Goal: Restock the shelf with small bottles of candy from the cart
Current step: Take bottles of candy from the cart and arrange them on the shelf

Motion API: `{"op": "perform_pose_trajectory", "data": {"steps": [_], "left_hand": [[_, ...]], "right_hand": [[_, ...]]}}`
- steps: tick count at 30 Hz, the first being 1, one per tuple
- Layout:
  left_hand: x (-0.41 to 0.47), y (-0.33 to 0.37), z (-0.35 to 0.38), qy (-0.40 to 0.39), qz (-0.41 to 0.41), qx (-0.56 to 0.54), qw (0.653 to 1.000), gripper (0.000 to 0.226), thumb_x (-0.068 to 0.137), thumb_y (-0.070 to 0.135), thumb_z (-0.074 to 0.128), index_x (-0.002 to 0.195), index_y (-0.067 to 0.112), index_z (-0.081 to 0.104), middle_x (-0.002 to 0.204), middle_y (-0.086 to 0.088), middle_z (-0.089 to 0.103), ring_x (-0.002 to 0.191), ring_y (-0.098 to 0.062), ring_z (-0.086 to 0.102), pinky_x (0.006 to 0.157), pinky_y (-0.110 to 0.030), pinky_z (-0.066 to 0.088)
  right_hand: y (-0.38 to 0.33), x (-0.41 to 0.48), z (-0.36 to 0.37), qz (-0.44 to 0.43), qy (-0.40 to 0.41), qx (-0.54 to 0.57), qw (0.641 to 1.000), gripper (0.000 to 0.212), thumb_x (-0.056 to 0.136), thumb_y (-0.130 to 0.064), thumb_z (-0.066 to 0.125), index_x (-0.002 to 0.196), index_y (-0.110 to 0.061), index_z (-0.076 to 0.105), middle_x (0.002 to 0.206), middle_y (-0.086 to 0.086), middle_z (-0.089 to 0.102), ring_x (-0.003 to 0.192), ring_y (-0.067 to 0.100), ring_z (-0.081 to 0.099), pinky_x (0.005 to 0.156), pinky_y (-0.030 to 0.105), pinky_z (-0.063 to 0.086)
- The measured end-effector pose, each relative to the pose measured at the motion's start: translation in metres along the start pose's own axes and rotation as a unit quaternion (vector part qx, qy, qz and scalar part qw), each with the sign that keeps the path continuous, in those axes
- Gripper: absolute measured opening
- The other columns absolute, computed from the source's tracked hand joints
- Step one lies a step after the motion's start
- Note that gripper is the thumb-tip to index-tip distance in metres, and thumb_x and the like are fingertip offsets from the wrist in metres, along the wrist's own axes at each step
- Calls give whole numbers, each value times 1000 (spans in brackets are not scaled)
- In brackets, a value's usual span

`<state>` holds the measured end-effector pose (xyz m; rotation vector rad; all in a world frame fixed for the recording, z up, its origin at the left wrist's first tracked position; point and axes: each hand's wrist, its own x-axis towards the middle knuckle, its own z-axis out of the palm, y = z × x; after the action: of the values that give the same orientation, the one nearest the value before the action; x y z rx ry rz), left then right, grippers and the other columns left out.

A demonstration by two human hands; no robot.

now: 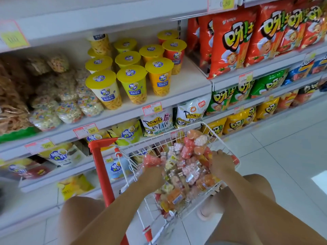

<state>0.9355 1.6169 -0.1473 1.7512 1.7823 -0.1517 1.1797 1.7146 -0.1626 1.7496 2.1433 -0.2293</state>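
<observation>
While pressed close against the white metal store shelving (pixel 191 80), hemmed in on the near left by a red upright cart post (pixel 103 174).

On the shelf above: yellow-lidded paper snack cups (pixel 131 84) upright in rows, with clear bags of multicoloured puffs (pixel 69 110) just beside them to the left. Further right, tall red foil snack bags (pixel 231 43). Green foil bags (pixel 265 84) and yellow foil bags (pixel 235 121) on the tiers beneath. White printed bags (pixel 157 123) behind the basket's far rim. Red-and-white price tags (pixel 152 109) clipped along the shelf edges. Pale tiled floor (pixel 283 147) to the right.

Inside the white wire cart basket (pixel 127 160): a heap of small clear bottles of pink, orange and yellow candy (pixel 189 174), lying at all angles and filling it nearly to the rim.

Left hand (pixel 152 175) thrust in among the bottles, fingers hidden. Cannot tell whether gripping one. Right hand (pixel 222 163) curled over the basket's right rim, holding it.
</observation>
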Motion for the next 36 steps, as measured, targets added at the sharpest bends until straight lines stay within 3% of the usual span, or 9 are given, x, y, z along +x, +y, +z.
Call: {"op": "perform_pose_trajectory", "data": {"steps": [8,11,16,21,23,26,29,31,36], "left_hand": [[4,33,48,-95,45,84,991,39,85,32,62,113,5,56,116,-14,52,105,-30,52,70,-32,44],[5,46,56,-84,25,147,985,40,84,27,62,115,3,54,122,-14,46,106,-29,52,53,-25,31],[5,43,58,-73,-17,112,991,44,82,30,65,117,7,52,120,-11,52,105,-26,54,78,-34,49],[-11,37,4,-33,-76,-128,988,48,83,28,70,120,3,53,106,-4,57,99,-21,57,76,-25,42],[-26,31,-32,-37,-101,-341,934,37,80,28,73,104,1,63,91,-3,61,85,-20,62,78,-29,49],[-58,23,-81,-56,-77,-697,711,33,73,22,76,101,6,72,109,-11,67,94,-26,59,86,-39,56],[-92,13,-128,-50,-24,-855,516,37,72,21,68,104,0,67,93,-15,67,73,-21,63,64,-30,59],[-118,12,-158,-87,25,-870,484,44,66,24,78,100,-1,68,83,-11,64,59,-15,62,48,-22,55],[-163,-8,-214,-3,135,-802,582,59,46,34,91,93,4,73,87,-12,69,63,-20,67,46,-22,53]], "right_hand": [[2,2,12,5,77,175,982,38,79,-36,72,113,-23,61,108,1,58,98,21,61,79,30,47],[5,-3,7,11,108,421,901,42,73,-17,79,112,-18,63,108,4,56,98,21,56,79,29,44],[2,-20,-36,-2,57,725,686,34,76,-8,77,103,-25,65,99,-1,67,94,19,64,83,29,51],[-10,-33,-91,-48,16,797,602,30,85,-11,68,112,-21,61,92,-3,70,87,11,69,71,25,54],[-15,-36,-109,-61,5,812,580,22,87,-12,64,108,-17,65,94,1,71,89,16,68,82,35,53],[-26,-46,-139,-98,-6,806,583,24,90,-12,60,112,-4,65,103,11,70,99,26,64,88,41,52],[-43,-58,-176,-121,12,797,592,28,90,-15,62,116,-4,64,110,11,69,105,26,64,84,35,51],[-56,-68,-203,-146,31,789,596,26,89,-17,62,113,-6,65,110,9,70,105,22,65,83,34,51],[-94,-101,-274,-250,76,753,604,18,86,-21,62,101,-14,70,103,4,73,95,17,68,78,30,52]]}}
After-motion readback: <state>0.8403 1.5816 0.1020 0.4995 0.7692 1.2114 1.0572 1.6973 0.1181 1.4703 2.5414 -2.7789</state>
